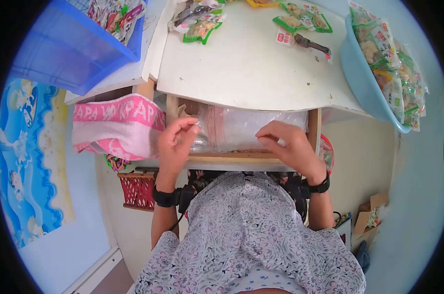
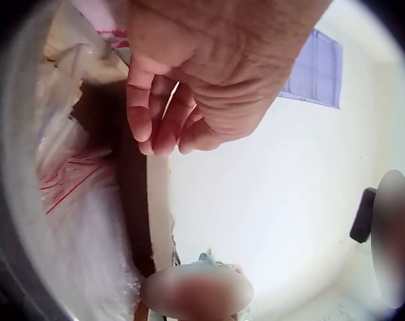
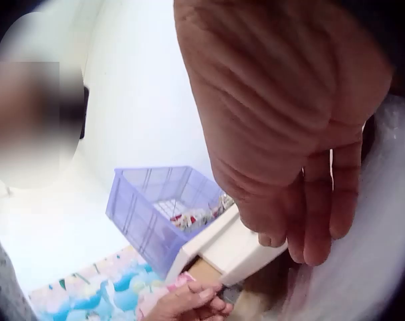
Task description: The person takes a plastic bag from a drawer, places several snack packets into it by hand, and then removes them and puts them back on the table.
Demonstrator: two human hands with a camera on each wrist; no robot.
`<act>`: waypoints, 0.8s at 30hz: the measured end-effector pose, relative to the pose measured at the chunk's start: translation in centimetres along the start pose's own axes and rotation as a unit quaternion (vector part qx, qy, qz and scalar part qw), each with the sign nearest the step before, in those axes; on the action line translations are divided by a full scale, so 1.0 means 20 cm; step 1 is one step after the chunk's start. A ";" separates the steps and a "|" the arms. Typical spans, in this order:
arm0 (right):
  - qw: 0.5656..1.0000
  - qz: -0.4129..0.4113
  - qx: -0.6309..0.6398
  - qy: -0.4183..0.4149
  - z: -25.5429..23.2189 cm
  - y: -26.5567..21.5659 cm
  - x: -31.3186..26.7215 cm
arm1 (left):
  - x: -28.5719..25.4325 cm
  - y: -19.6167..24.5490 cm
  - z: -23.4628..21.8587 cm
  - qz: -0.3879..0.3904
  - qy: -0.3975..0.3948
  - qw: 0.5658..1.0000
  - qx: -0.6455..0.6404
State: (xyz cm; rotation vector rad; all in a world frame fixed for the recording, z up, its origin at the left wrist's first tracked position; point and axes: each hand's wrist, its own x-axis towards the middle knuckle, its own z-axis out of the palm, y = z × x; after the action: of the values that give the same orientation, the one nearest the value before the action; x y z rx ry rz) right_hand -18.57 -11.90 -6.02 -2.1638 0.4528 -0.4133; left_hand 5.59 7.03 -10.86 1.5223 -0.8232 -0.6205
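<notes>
An open drawer (image 1: pixel 241 156) holds clear plastic bags (image 1: pixel 261 127), some with red lines (image 2: pixel 75 180). My left hand (image 1: pixel 175 144) is over the drawer's left part, fingers loosely bent, with nothing visible between them; in the left wrist view the hand (image 2: pixel 196 73) hangs beside the tabletop edge. Above the drawer's right part, my right hand (image 1: pixel 293 147) has its fingers bent down and holds nothing visible. The right wrist view shows this hand (image 3: pixel 289 127) near the plastic (image 3: pixel 376 234), with relaxed fingers. Whether either hand touches the bags, I cannot tell.
Snack packets (image 1: pixel 202 28) and a dark wrapped item (image 1: pixel 311 45) lie on the white tabletop (image 1: pixel 231 73). A blue basin (image 1: pixel 352 63) of packets stands at the right. At left are a blue crate (image 1: pixel 70 54) and a pink towel (image 1: pixel 121 127) over another drawer.
</notes>
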 end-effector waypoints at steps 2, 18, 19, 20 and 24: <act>0.996 -0.035 -0.077 -0.025 0.05 -0.02 0.01 | -0.02 0.01 0.03 0.011 -0.024 0.997 0.067; 0.921 0.001 -0.363 -0.138 0.34 0.10 0.17 | -0.03 -0.06 0.09 0.030 -0.081 0.981 0.173; 0.924 0.007 -0.358 -0.134 0.32 0.10 0.16 | -0.03 -0.07 0.09 0.031 -0.077 0.982 0.170; 0.927 0.014 -0.353 -0.129 0.30 0.10 0.15 | -0.03 -0.07 0.09 0.032 -0.073 0.983 0.168; 0.970 -0.017 -0.236 -0.060 0.18 -0.03 0.07 | -0.03 -0.05 0.08 0.008 -0.057 0.990 0.132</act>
State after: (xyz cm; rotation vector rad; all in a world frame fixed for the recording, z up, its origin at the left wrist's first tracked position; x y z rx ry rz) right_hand -15.62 -9.82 -7.36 -2.6426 0.4820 -0.2014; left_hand 4.04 6.54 -12.01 1.7288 -1.0378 -0.6086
